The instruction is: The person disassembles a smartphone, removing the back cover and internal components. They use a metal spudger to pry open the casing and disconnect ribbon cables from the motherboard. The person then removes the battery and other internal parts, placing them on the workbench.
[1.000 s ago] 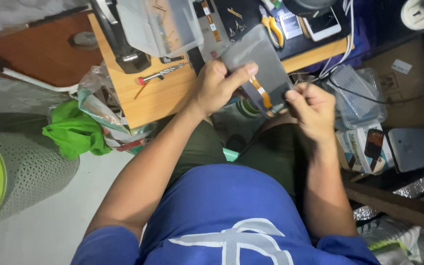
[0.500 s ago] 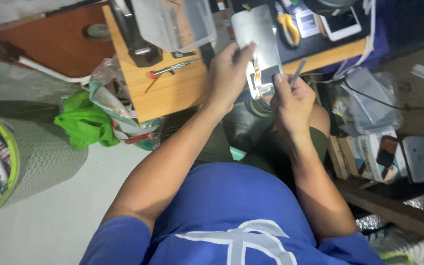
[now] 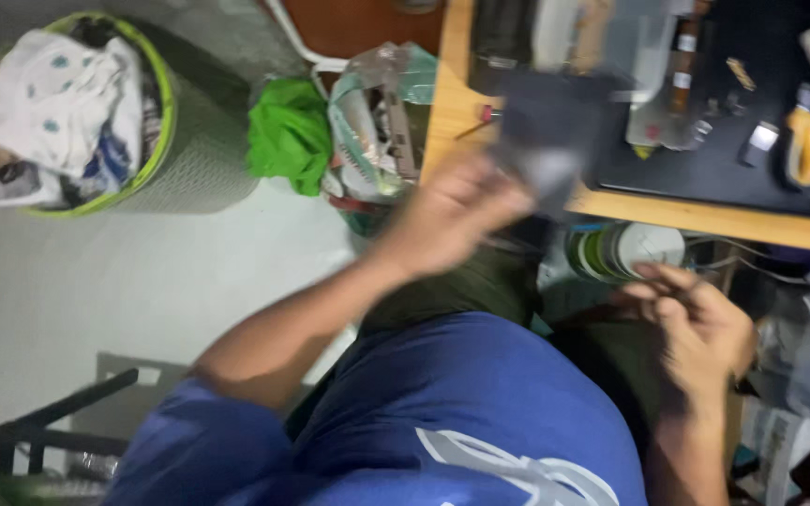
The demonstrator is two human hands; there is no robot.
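Your left hand [image 3: 452, 211] is gripping the grey flat panel [image 3: 541, 150] by its lower edge, above the desk edge [image 3: 705, 220]. Your right hand [image 3: 696, 323] is sitting lower, well apart, fingers pinching something too blurred to tell.

hands: 2 [image 3: 452, 211] | grey panel: 1 [image 3: 541, 150] | basket: 1 [image 3: 166, 112] | green bag: 1 [image 3: 288, 136]

A green-rimmed basket [image 3: 166, 141] with cloths stands on the pale floor [image 3: 124, 290]. Beside it lies a green bag [image 3: 288, 136]. A black mat [image 3: 705, 159] covers part of the wooden desk [image 3: 705, 220].
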